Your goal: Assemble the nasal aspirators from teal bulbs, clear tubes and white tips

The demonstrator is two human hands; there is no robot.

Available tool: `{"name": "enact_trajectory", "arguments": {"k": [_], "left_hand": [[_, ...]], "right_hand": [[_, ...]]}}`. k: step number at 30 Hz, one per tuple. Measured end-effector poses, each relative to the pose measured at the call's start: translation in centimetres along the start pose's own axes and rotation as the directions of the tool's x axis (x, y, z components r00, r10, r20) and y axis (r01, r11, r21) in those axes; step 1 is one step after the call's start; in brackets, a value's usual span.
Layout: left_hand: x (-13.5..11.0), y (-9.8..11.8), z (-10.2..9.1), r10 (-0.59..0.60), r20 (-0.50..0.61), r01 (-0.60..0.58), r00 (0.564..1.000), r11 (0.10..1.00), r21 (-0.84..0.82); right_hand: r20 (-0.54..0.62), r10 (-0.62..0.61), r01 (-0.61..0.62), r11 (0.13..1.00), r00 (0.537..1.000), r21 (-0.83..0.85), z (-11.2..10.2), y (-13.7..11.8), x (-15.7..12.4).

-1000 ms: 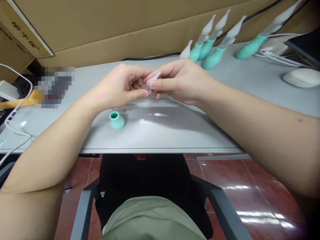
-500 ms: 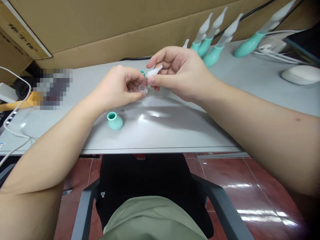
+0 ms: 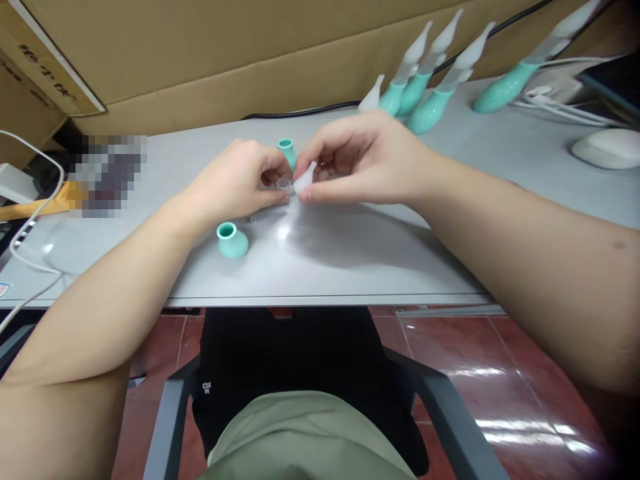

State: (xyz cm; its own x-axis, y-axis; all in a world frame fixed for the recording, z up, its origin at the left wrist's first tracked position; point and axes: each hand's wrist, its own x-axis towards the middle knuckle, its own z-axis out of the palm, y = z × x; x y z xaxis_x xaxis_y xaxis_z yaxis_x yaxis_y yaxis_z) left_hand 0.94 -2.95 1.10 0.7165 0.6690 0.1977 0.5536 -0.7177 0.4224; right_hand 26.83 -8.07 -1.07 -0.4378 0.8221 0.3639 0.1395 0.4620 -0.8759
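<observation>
Between thumb and fingers, my left hand (image 3: 245,175) pinches a small clear plastic tube (image 3: 285,185), its round mouth facing up. My right hand (image 3: 360,157) grips a white tapered nozzle tip (image 3: 305,179), held close beside the tube; whether the two touch I cannot tell. Just behind the hands stands one mint-green squeeze bulb (image 3: 287,152), partly hidden by my fingers. Another mint-green bulb (image 3: 233,241) sits nearer the front edge with its mouth open. A tiny clear ring (image 3: 253,219) lies near that bulb.
At the back right are several assembled mint-green nasal aspirators (image 3: 431,112) and a loose white nozzle (image 3: 371,95). A white mouse (image 3: 607,148) and cables lie far right. Cardboard (image 3: 210,60) walls the grey table's (image 3: 380,267) back. A white cable (image 3: 35,267) runs along the left.
My right hand has come down with the nozzle tip, which now points more upward beside the tube. More of the rear bulb and of the loose nozzle at the back shows.
</observation>
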Motion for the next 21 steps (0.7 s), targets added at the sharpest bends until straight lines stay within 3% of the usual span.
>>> {"name": "enact_trajectory", "arguments": {"k": [5, 11, 14, 17, 19, 21], "left_hand": [[-0.1, 0.2, 0.1, -0.007, 0.006, 0.007, 1.0, 1.0, -0.011], [-0.1, 0.4, 0.0, -0.038, -0.016, 0.038, 0.999, 0.999, -0.009], [0.0, 0.2, -0.2, -0.023, -0.038, 0.02, 0.999, 0.997, -0.069], [-0.2, 0.0, -0.5, -0.029, -0.049, 0.022, 0.998, 0.989, -0.149], [-0.3, 0.0, -0.6, -0.042, -0.039, 0.035, 0.998, 0.984, -0.174], [-0.4, 0.0, -0.7, -0.043, -0.041, 0.034, 0.998, 0.981, -0.191]], "right_hand": [[0.339, 0.049, 0.023, 0.979, 0.94, -0.204, 0.0, 0.8, -0.1], [0.347, 0.099, -0.003, 0.964, 0.933, -0.266, 0.7, 0.6, -0.1], [0.262, 0.107, -0.064, 0.984, 0.959, -0.168, 0.4, 0.2, -0.3], [-0.008, 0.039, -0.04, 0.993, 0.999, -0.11, 0.6, 0.1, -0.2], [-0.168, -0.003, -0.015, 0.994, 0.986, -0.109, 1.0, 0.3, 0.0], [-0.235, 0.01, -0.032, 0.995, 0.972, -0.09, 1.5, 0.7, 0.2]]}}
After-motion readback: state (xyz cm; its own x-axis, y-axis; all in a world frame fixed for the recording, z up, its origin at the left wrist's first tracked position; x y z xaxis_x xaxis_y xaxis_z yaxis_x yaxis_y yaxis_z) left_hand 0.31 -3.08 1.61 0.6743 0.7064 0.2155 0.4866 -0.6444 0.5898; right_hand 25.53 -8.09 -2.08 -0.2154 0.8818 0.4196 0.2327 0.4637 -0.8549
